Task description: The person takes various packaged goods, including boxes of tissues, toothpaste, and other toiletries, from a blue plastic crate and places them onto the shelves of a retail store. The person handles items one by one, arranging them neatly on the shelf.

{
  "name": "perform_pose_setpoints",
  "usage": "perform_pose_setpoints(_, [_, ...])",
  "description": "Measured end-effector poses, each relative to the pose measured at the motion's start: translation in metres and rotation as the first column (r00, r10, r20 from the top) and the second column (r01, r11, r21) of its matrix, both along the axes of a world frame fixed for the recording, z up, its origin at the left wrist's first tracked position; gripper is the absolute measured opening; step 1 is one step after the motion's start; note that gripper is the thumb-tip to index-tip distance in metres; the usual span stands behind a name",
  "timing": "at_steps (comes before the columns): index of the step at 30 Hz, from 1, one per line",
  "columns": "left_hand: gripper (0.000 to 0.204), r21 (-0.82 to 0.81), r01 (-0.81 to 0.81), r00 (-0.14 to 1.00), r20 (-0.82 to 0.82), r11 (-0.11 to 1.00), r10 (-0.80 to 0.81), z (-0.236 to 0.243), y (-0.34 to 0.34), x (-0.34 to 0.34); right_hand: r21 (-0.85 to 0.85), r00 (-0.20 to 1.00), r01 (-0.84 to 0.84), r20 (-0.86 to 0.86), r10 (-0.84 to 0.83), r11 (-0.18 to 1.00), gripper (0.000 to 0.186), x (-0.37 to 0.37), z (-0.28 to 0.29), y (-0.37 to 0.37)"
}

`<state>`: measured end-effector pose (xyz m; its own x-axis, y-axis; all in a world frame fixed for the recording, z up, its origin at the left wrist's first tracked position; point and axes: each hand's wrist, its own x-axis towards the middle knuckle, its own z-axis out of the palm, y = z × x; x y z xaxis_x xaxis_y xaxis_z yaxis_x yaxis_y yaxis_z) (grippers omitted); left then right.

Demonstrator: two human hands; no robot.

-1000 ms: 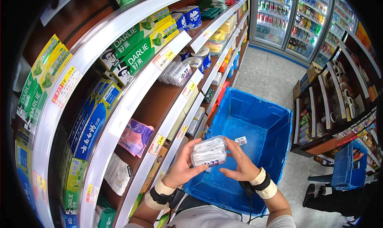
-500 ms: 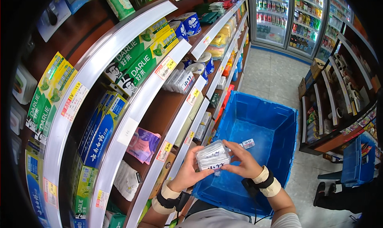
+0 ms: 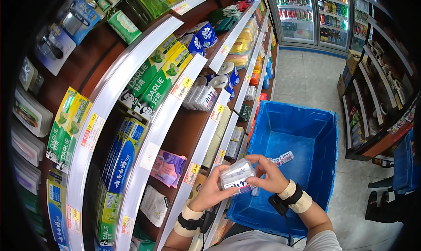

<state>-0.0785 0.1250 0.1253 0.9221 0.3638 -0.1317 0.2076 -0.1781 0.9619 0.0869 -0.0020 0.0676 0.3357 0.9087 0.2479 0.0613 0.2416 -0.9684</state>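
Above the near left part of a blue plastic crate (image 3: pixel 334 141), both hands hold a small stack of clear plastic packs (image 3: pixel 237 173) with white and blue labels. My left hand (image 3: pixel 209 190) grips the stack's left side, its thumb along the lower edge. My right hand (image 3: pixel 271 175) closes on the right side, thumb against the front label and fingers bent behind. Similar packs (image 3: pixel 285 158) lie on the crate floor, partly hidden by my right hand. A row of like packs (image 3: pixel 199 98) stands on the shelf to the left.
Shelves on the left hold green and yellow toothpaste boxes (image 3: pixel 164 73), blue toothpaste boxes (image 3: pixel 120 159), paper rolls (image 3: pixel 228 73) and a purple pack (image 3: pixel 169 167). Drink coolers (image 3: pixel 294 18) stand at the far end. Another rack (image 3: pixel 372 97) and a person's dark-clothed legs (image 3: pixel 390 207) are at right.
My view has shifted, so shelves and crate sit further right in the picture. My right thumb has moved onto the front of the stack. The packs stay in both hands.
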Motion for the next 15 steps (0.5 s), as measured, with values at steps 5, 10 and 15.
perform_pose_setpoints(5, [0.058,0.317,-0.365,0.921,0.261,0.875,0.289,0.023,0.023,0.014,0.095,0.979,0.12,-0.176,-0.102,0.988,0.053,-0.002,-0.005,0.01])
perform_pose_setpoints(10, [0.059,0.517,-0.723,0.684,0.446,0.459,0.577,0.029,0.073,0.044,-0.061,0.981,0.182,-0.064,-0.186,0.981,0.049,0.009,-0.038,0.005])
perform_pose_setpoints(15, [0.063,0.608,-0.733,0.633,0.446,0.304,0.633,0.005,0.119,0.061,-0.158,0.967,0.254,0.027,-0.253,0.954,0.045,0.013,-0.061,-0.005])
